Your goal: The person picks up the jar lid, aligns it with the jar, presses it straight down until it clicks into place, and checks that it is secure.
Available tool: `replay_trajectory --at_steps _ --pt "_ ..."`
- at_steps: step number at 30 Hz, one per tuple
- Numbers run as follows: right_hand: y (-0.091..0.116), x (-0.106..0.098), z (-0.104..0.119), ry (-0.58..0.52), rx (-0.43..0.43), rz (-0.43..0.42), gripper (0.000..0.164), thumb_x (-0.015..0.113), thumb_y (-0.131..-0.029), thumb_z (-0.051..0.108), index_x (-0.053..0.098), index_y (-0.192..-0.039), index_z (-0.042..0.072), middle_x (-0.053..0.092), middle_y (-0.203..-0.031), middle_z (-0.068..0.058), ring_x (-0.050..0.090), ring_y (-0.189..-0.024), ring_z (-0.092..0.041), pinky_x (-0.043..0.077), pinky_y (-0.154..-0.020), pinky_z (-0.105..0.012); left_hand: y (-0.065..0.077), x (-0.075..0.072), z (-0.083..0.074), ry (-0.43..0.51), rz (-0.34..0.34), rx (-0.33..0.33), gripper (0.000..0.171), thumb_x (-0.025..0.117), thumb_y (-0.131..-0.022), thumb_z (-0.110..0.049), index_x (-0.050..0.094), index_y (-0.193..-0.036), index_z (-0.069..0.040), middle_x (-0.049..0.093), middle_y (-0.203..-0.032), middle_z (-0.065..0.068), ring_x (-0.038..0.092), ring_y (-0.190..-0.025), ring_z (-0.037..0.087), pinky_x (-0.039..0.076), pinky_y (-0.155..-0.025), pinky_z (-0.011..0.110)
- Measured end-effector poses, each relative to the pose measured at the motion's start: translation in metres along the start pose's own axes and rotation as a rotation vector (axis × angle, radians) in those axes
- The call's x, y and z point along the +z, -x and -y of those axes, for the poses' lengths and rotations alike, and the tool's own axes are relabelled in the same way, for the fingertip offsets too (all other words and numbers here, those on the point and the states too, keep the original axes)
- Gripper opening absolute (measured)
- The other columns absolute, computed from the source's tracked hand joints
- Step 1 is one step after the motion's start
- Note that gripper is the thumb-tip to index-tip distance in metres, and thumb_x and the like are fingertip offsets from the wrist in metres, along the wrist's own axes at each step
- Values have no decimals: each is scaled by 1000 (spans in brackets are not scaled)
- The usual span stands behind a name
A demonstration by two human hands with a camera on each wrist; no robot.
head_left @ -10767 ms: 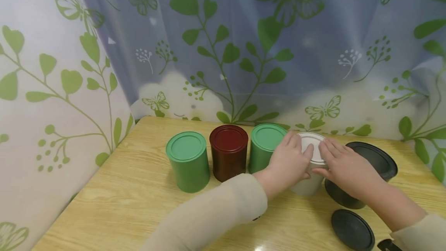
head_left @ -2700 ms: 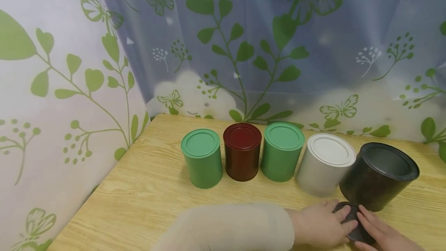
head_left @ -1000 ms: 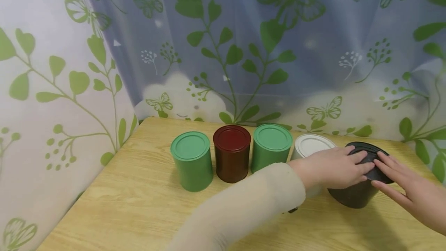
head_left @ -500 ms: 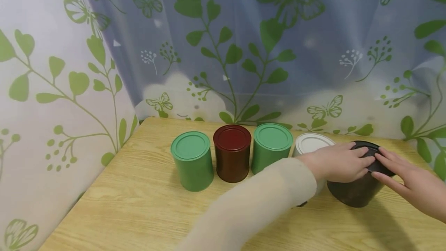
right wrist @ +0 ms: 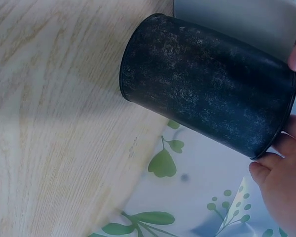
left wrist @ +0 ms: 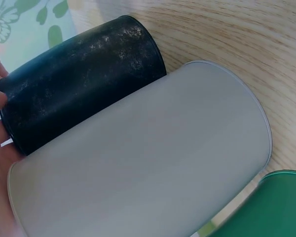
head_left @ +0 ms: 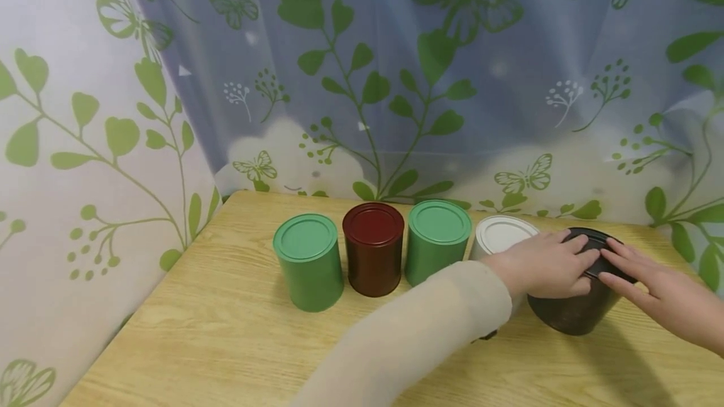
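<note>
Both hands are on the black lid [head_left: 595,240] that covers the black can [head_left: 574,313] at the right end of a row. My left hand [head_left: 550,267] lies with its fingers spread over the lid's left side, its forearm passing in front of the white can [head_left: 500,234]. From the right, my right hand [head_left: 658,282] presses the lid with extended fingers, thumb at the near edge. In the right wrist view, fingers of the right hand [right wrist: 283,182] meet the rim of the scuffed black can [right wrist: 207,84].
Left of the white can stand a green can [head_left: 438,231], a dark red can [head_left: 373,250] and another green can [head_left: 308,262], all lidded. They share a wood-grain table [head_left: 226,331]. A leaf-patterned curtain [head_left: 367,80] hangs right behind the table's back edge.
Earlier the hands pressed the white lid, then picked the black lid up off the table. It has come onto the black can and now sits flatter than a second ago.
</note>
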State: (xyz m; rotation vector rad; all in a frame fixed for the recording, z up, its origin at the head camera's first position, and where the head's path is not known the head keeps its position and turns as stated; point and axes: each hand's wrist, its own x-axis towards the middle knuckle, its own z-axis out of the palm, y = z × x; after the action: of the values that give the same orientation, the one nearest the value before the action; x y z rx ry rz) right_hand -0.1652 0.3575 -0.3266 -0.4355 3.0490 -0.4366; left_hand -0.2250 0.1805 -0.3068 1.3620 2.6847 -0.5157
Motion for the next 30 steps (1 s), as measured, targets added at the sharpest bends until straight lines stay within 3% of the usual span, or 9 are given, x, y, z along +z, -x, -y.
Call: replay_trajectory --at_steps 12,25,30 --pt "-5 0 -5 28 2 -20 61 40 -101 31 27 -138 -16 12 -143 -38 22 -122 -60 27 -87 -69 -4 8 -4 -53 -60 -52 71 25 -89 -68 1 -149 -36 1 -154 -15 1 -140 8 10 -112 27" --pt "-3 1 -3 14 8 2 60 35 -103 30 24 -139 -16 7 -145 -36 11 -128 -57 16 -94 -69 -7 7 -15 -18 -95 -140 73 35 -85 -72 11 -146 -43 4 -155 -10 5 -139 6 13 -111 31" --pt "-4 2 -4 1 6 22 68 40 -101 33 15 -141 -15 2 -145 -37 4 -130 -56 12 -95 -70 -12 6 -20 -7 -82 -151 76 40 -81 -74 10 -145 -45 2 -154 -9 2 -139 6 12 -111 31"
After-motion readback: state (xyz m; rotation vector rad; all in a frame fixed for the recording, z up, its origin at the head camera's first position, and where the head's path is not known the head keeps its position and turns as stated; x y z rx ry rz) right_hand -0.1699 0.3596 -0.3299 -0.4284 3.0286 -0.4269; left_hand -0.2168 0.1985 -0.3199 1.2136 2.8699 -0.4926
